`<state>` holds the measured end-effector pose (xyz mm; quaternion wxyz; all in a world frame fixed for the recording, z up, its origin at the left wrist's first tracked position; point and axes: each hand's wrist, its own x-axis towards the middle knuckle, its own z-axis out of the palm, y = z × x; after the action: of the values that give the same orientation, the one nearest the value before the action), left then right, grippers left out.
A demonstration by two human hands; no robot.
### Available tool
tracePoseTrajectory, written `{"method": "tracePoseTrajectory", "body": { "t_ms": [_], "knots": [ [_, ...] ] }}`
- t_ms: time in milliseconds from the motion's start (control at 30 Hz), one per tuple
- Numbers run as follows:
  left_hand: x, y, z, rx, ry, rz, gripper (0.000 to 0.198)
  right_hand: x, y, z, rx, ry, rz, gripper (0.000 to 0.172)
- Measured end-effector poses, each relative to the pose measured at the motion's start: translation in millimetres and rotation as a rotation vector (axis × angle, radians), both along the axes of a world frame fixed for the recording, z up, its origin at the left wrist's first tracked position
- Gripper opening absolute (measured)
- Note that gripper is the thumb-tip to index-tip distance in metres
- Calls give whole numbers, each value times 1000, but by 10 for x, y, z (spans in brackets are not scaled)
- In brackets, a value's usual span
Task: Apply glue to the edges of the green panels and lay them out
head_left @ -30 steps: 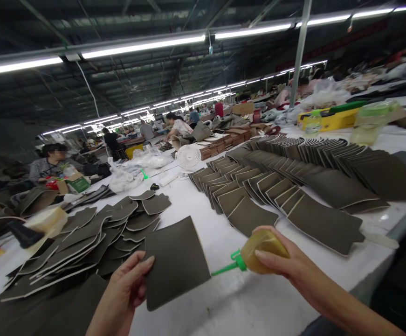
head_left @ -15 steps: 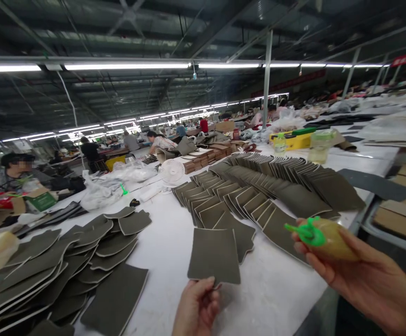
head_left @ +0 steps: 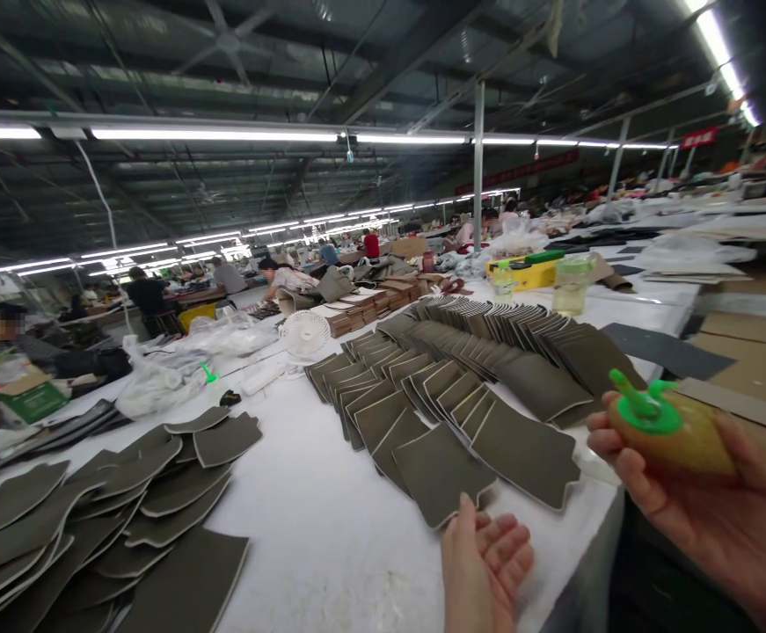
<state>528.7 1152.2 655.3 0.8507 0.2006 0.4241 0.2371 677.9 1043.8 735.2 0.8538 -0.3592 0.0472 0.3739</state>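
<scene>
A person's two bare hands reach over a long white worktable (head_left: 330, 519) in a large workshop. Near the centre, one dark olive panel (head_left: 445, 475) lies at the near end of overlapping rows of similar panels (head_left: 415, 387). The left hand (head_left: 488, 558) is at its near corner, palm partly turned up, fingers apart and loosely curled, closed around nothing. The thumb tip overlaps the panel's edge; whether it presses there cannot be told.

On the right, the right hand (head_left: 712, 510) cradles a squeeze bottle (head_left: 699, 440) of yellowish liquid, fingers wrapped beneath. Its green spout (head_left: 637, 400) tips upward and left, clear of the panels, probably so that nothing drips on them while the bottle stays in the palm.

The rows overlap like roof shingles, leaving a strip of each panel showing; that spacing seems meant to keep those edges exposed. To the near left, a looser heap of panels (head_left: 125, 492) sits within easy reach of the left hand, and the white strip between heap and rows appears to keep the two groups apart.

Farther off stand a white round fan-like grille (head_left: 304, 334), clear plastic bags (head_left: 164, 378) and a yellow box (head_left: 531, 274), perhaps set back to free the near space.
</scene>
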Motion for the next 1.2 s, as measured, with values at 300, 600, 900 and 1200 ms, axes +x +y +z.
{"method": "tracePoseTrajectory", "body": {
  "t_ms": [300,600,900,1200],
  "knots": [
    [-47,249,-105,1593,1211,-438,70,-132,63,281,-50,211,-105,46],
    [-12,806,-176,1673,1310,-766,60,-17,17,154,-12,170,-86,45],
    [-161,1019,-121,1724,1343,-674,55,111,107,-169,10,90,-34,47],
    [-50,1064,-160,1710,1337,-523,57,11,188,-120,5,60,-33,41]
  ]
}}
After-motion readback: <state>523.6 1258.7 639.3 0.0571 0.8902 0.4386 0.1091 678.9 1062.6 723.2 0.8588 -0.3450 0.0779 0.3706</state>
